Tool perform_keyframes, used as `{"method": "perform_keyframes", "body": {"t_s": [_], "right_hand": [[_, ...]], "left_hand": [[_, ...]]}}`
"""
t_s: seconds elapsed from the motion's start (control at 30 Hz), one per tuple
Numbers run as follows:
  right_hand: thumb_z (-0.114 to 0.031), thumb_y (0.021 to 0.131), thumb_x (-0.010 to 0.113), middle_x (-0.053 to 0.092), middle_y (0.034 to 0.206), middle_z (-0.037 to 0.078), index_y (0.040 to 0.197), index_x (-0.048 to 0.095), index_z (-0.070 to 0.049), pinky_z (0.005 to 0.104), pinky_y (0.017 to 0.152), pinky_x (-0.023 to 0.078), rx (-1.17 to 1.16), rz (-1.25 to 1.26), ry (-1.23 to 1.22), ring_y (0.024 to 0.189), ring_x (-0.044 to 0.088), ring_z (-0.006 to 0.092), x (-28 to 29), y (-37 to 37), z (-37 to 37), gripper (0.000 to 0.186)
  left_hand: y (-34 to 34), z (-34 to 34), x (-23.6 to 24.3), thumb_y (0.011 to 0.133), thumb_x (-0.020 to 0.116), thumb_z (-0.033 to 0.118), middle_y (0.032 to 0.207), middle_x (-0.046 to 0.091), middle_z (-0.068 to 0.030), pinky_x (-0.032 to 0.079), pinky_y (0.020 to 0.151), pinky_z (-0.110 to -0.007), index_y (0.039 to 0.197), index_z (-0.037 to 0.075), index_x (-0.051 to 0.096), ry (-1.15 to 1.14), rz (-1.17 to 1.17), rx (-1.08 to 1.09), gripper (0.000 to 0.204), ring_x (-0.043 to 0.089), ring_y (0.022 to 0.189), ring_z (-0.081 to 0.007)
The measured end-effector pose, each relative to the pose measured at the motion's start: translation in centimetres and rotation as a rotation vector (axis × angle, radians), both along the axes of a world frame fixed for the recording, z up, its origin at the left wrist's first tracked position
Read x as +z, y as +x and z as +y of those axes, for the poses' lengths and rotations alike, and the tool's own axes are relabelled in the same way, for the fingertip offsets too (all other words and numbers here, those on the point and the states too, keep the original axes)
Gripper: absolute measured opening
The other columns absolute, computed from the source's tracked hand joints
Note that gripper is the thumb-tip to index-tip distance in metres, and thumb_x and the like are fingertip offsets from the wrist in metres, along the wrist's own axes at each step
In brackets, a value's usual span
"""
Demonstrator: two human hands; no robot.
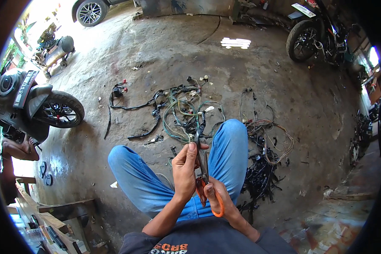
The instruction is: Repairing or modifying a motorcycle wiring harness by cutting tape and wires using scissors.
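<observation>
Orange-handled scissors (pixel 203 163) are gripped in my right hand (pixel 223 195), whose fingers wrap round the handle loops in front of my lap. The dark blades point up and away from me, alongside my left hand (pixel 184 168). My left thumb and fingers pinch the near end of a wiring harness (pixel 183 116), right beside the blades. Whether the blades touch the wire cannot be made out. The harness spreads over the floor beyond my knees: black-taped branches, loops of green and other coloured wires, and several pale connectors.
To my right lie a loose bundle of coloured wires (pixel 279 139) and a heap of black tape scraps (pixel 260 180). One motorcycle (pixel 59 108) stands at left, another (pixel 305 40) at far right. A compressor (pixel 59 51), a car wheel (pixel 90 12), sandals (pixel 46 174) and a person's arm (pixel 19 150) show at left.
</observation>
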State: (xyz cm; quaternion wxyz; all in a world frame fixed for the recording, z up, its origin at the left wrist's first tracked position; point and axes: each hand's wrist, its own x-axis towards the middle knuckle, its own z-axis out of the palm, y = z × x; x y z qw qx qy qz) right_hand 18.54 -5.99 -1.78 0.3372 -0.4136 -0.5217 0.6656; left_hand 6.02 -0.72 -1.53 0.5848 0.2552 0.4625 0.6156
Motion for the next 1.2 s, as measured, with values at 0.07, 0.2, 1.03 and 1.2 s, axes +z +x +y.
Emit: {"method": "perform_keyframes", "body": {"t_s": [0.07,0.2,1.03,1.2], "right_hand": [[-0.071,0.096,0.042,0.05,0.068,0.004,0.098,0.055,-0.001,0.0281,0.049,0.043,-0.022,-0.011,0.004,0.054,0.053,0.0108,0.1,-0.1,0.1,0.071],[-0.071,0.095,0.044,0.049,0.064,0.002,0.091,0.054,-0.002,0.0264,0.046,0.042,-0.066,0.012,-0.015,0.05,0.052,0.01,-0.1,0.0,0.1,0.07],[-0.075,0.094,0.037,0.044,0.061,-0.001,0.077,0.047,-0.008,0.0224,0.04,0.036,-0.139,0.298,-0.343,0.044,0.043,0.0075,1.9,2.1,-0.1,0.071],[-0.075,0.095,0.038,0.044,0.062,-0.001,0.078,0.047,-0.008,0.0226,0.039,0.036,-0.16,0.389,-0.418,0.045,0.044,0.0078,1.7,1.9,0.2,0.069]], "left_hand": [[0.2,-0.1,0.2,0.107,0.052,0.033,0.061,0.044,0.0111,0.019,0.047,-0.021,0.104,0.002,0.07,0.014,0.018,-0.009,0.036,0.029,0.053,0.0012],[0.5,-0.1,0.4,0.107,0.053,0.033,0.069,0.048,0.008,0.027,0.056,-0.02,0.096,0.004,0.069,0.013,0.058,-0.033,0.035,0.034,0.062,-0.0008],[-0.4,0.4,-1.5,0.094,0.067,0.008,0.073,0.053,-0.0087,0.04,0.057,-0.03,0.098,-0.004,0.067,0.564,0.887,-0.092,0.013,0.051,0.062,-0.0184],[-0.4,0.1,-1.7,0.092,0.067,0.007,0.071,0.054,-0.0104,0.041,0.057,-0.034,0.098,-0.004,0.068,0.595,0.895,-0.104,0.012,0.052,0.061,-0.0225]]}}
